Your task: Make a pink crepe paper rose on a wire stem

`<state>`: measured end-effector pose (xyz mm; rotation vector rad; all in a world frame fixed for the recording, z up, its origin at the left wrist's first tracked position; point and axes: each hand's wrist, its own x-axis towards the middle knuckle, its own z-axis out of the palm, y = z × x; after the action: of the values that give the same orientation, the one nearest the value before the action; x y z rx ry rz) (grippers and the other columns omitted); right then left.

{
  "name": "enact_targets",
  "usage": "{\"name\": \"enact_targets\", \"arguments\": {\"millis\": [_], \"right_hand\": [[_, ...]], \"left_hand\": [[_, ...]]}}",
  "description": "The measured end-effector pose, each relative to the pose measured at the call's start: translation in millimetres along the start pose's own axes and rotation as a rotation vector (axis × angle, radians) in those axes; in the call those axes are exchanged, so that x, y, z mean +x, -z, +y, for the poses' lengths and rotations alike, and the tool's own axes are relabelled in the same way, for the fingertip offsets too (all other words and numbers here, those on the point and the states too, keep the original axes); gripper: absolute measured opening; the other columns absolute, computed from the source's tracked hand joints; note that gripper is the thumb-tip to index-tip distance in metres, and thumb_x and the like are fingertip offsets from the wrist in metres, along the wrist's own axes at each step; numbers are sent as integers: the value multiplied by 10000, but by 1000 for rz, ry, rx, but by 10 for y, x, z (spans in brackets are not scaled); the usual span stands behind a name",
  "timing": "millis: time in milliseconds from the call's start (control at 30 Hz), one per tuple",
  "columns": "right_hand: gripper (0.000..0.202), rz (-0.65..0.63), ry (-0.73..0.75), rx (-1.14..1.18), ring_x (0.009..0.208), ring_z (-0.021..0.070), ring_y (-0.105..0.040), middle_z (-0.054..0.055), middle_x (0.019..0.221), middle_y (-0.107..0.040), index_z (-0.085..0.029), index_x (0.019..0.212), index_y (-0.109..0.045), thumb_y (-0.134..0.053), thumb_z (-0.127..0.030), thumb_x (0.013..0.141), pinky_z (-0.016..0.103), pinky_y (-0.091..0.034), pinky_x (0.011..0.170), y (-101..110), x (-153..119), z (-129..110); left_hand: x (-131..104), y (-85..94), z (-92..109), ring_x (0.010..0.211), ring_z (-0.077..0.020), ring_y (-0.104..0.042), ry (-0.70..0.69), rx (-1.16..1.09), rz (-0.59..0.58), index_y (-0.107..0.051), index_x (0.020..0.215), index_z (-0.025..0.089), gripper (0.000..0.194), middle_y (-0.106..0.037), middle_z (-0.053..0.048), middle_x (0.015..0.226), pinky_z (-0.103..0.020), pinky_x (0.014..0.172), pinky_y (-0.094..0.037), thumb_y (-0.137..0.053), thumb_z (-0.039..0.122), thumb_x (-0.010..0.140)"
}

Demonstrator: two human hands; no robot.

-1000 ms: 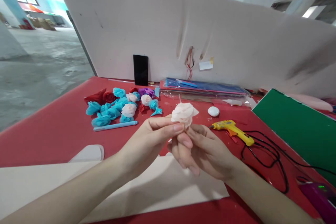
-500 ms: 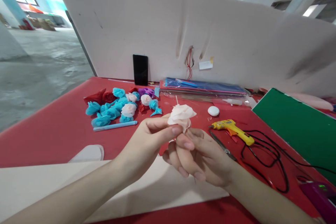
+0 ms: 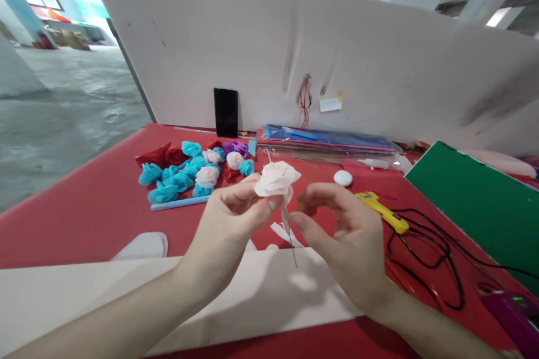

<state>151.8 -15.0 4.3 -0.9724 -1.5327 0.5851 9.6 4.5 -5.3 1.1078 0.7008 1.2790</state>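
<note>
Between thumb and fingers, my left hand (image 3: 229, 219) pinches a pale pink paper flower (image 3: 278, 178) just under its petals. A thin wire stem, partly wrapped in pale paper, hangs down from the bloom. My right hand (image 3: 347, 235) is apart from the flower, to the right of the stem, its fingers curved with a gap between thumb and forefinger and nothing visible in them. Below both hands lies a long sheet of cream paper (image 3: 236, 308). Small white paper scraps (image 3: 286, 234) rest behind the stem.
Several blue, red, pink and purple paper flowers (image 3: 177, 179) are heaped at the back left, beside a light blue stick (image 3: 177, 203). A yellow glue gun (image 3: 383, 213) with a black cord lies at right, near a green board (image 3: 475, 213). A phone (image 3: 226, 112) leans against the panel.
My right hand has let go of the flower's base and moved right, baring the stem. My left hand has shifted slightly left with the flower.
</note>
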Motion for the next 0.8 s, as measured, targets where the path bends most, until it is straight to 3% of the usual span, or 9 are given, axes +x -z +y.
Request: {"name": "enact_targets", "arguments": {"millis": [67,167,567,800], "right_hand": [[151,78,131,-116,578,92,-521,-38,652,-587,-194,775,-586,-699,-155,683,218,-458,572,-3,-22,-15],[125,97,230,-224,556,78,-491,-39,634,-551,-178,751,-576,-688,-160,700,210,-444,554,-18,-47,-24],[126,77,295,-254,592,78,-519,-40,666,-565,-200,776,-549,-581,-78,773,212,-433,564,-16,-112,7],[198,66,501,-364,637,111,-546,0,717,-610,-191,822,-559,-573,-11,742,232,-451,573,-21,-79,54]], "left_hand": [[16,-2,-19,763,-135,-527,1,32,7,-715,694,237,56,-588,25,742,-218,709,-426,-684,269,727],[20,-22,-37,756,-145,-527,-14,110,10,-712,684,241,69,-583,23,719,-233,703,-422,-673,268,735],[-38,-37,-17,692,-127,-493,-53,215,-3,-690,628,228,127,-540,28,654,-206,607,-403,-644,243,745],[-21,-46,-48,711,-118,-513,-134,315,12,-669,632,232,152,-564,38,664,-190,668,-424,-615,180,765]]}}
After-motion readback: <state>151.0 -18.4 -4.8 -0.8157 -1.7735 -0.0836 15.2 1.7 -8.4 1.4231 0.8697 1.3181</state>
